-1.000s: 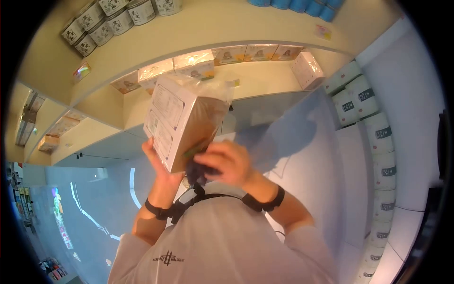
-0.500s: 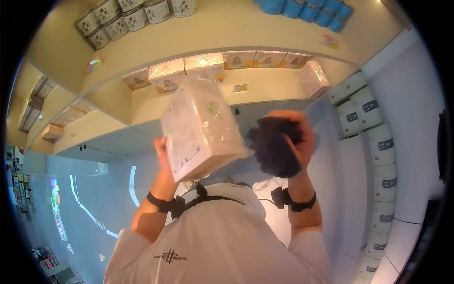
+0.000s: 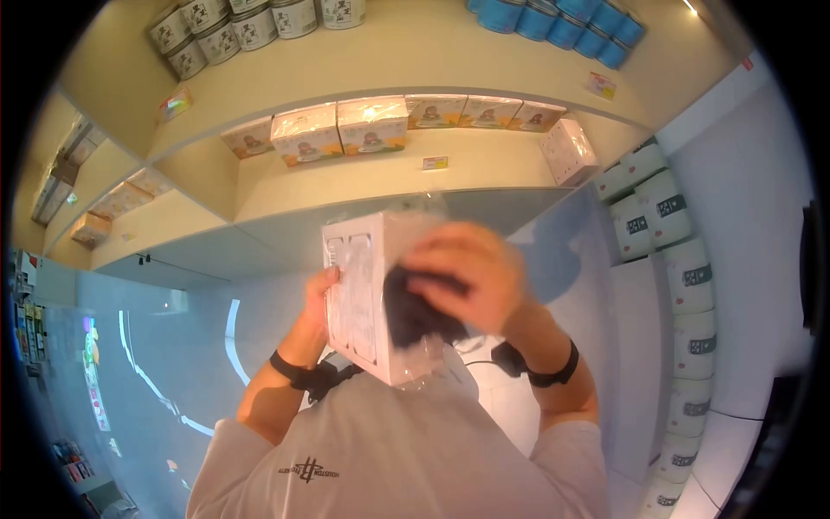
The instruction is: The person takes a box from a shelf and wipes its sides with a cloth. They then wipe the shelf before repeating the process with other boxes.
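A white box in clear plastic wrap is held up in front of my chest, its printed panel facing left. My left hand grips it from the left edge; most of those fingers are hidden behind the box. A dark cloth lies bunched against the box's right side. Over it, my right hand is closed on the cloth and presses it to the wrap, somewhat blurred by motion. Loose plastic sticks out at the box's top and bottom corners.
Ahead, a lit shelf carries several cartons and a pinkish box. White tins and blue tins stand on the shelf above. White packages are stacked along the right. A price tag sits on the shelf edge.
The box has come lower and nearer my chest and turned. My right hand has moved left with the cloth, from beside the box onto its right side.
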Demonstrator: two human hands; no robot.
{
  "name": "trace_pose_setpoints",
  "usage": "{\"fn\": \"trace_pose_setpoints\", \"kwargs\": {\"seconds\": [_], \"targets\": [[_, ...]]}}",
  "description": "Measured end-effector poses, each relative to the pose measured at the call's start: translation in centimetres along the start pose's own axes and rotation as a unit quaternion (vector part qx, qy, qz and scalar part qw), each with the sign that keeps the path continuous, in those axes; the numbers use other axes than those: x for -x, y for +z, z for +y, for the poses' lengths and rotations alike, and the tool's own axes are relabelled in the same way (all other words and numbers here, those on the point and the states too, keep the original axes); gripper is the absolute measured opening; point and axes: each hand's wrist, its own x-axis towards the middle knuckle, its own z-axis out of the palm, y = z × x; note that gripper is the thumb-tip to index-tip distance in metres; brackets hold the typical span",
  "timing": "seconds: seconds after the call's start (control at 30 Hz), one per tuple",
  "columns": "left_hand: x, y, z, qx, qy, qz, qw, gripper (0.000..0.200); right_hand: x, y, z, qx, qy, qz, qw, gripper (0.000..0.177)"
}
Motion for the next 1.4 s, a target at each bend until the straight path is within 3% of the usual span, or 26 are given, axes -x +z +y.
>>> {"fn": "trace_pose_setpoints", "kwargs": {"seconds": [0.1,0.27,0.33,0.4,0.47,0.53,0.6,0.67,0.77,0.97,1.1,1.2,1.27,1.3,1.4], "targets": [[0.2,0.6,-0.5,-0.016,0.004,0.026,1.0,0.07,-1.6,-0.6,1.4,0.02,0.007,0.069,0.997,0.031],[0.1,1.3,-0.7,-0.005,0.052,0.023,0.998,0.065,1.2,-0.3,0.6,-0.136,-0.029,-0.084,0.987,0.037],[0.6,2.5,-1.4,-0.022,0.022,0.112,0.993,0.064,1.1,-0.8,2.0,-0.034,-0.042,-0.079,0.995,0.037],[0.4,2.3,-1.9,-0.042,0.017,0.099,0.994,0.064,0.1,-1.1,3.7,0.054,-0.014,0.009,0.998,0.039],[0.1,2.8,-2.4,-0.014,0.033,0.093,0.995,0.063,0.0,-1.1,4.8,0.038,0.003,0.042,0.998,0.037],[-0.1,2.2,-2.3,0.004,0.038,0.107,0.993,0.062,0.5,-1.0,4.4,0.014,-0.02,0.015,1.0,0.035],[0.2,1.4,-1.8,0.021,0.042,0.126,0.991,0.061,1.8,-0.9,4.0,-0.104,0.021,-0.073,0.992,0.033],[0.0,0.9,-1.5,0.026,0.042,0.116,0.992,0.06,1.7,-0.3,4.8,-0.081,0.003,-0.064,0.995,0.032],[-0.3,0.1,-0.9,0.06,-0.017,0.053,0.997,0.06,-1.6,0.6,6.3,-0.008,0.029,0.058,0.998,0.031],[-1.9,0.2,2.3,0.096,0.001,0.092,0.991,0.062,-0.4,3.3,5.1,-0.029,-0.001,0.011,1.0,0.035],[-3.2,-2.9,4.0,0.116,-0.029,0.062,0.991,0.062,-2.0,4.3,5.3,-0.074,-0.007,-0.033,0.997,0.036],[-5.1,-4.0,5.3,0.064,-0.04,-0.022,0.997,0.063,-6.6,4.8,6.4,0.06,0.069,0.086,0.992,0.035],[-6.2,-3.5,6.1,0.107,-0.056,-0.025,0.992,0.063,-7.3,5.2,6.1,0.071,0.06,0.091,0.992,0.035],[-6.7,-4.4,5.9,0.064,-0.042,0.039,0.996,0.065,-6.6,5.7,5.6,0.028,0.062,0.073,0.995,0.034],[-8.0,-2.2,7.4,0.101,-0.083,-0.015,0.991,0.067,-4.2,5.9,6.1,-0.043,0.092,0.039,0.994,0.033]]}}
